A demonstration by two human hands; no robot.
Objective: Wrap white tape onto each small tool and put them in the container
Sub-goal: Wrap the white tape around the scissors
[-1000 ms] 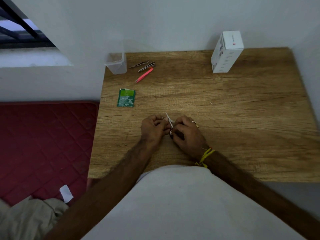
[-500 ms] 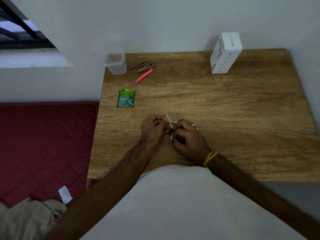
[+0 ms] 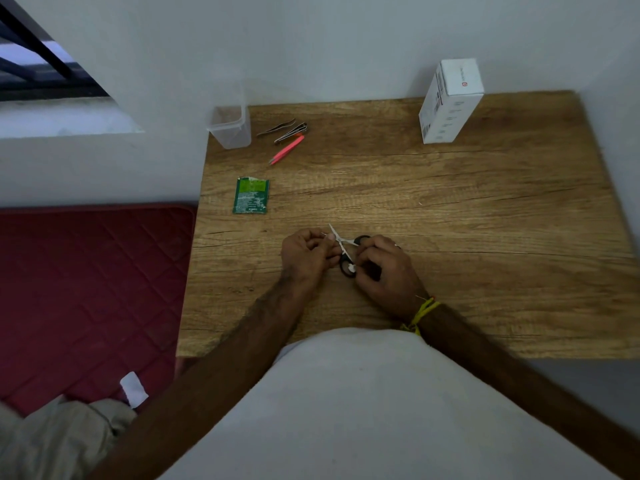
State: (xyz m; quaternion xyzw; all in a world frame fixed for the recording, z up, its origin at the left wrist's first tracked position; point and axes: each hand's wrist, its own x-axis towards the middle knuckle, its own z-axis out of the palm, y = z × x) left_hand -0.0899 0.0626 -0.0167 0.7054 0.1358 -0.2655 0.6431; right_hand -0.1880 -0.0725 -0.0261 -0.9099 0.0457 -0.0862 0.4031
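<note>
— wooden desk against a white wall. where are the scissors?
— near middle; left hand pinches the blades, right hand grips a black handle loop. container far left.

Wooden table against dim white walls, barred window at left, red quilted mattress below.
</note>
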